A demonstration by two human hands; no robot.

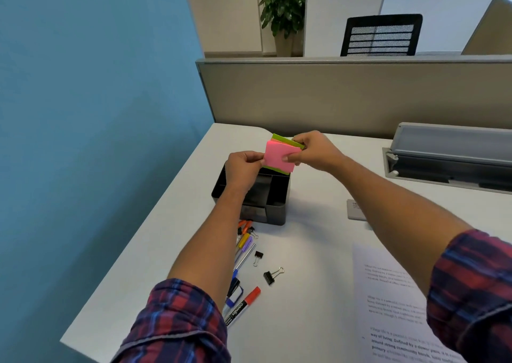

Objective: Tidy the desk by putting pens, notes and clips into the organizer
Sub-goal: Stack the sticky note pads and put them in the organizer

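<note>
A: Both hands pinch the stack of sticky notes (279,159), the left hand (243,166) at one edge, the right hand (313,150) at the other, just above the organizer (255,196).

B: What might go wrong?

A: The pink and green pads look loosely stacked; they could slide apart or catch on a divider.

B: What else is around?

A: Pens (243,247) and clips (273,275) lie on the worktop (310,251) below the left forearm, and a printed sheet (393,301) under the right. Nothing blocks the drop.
</note>
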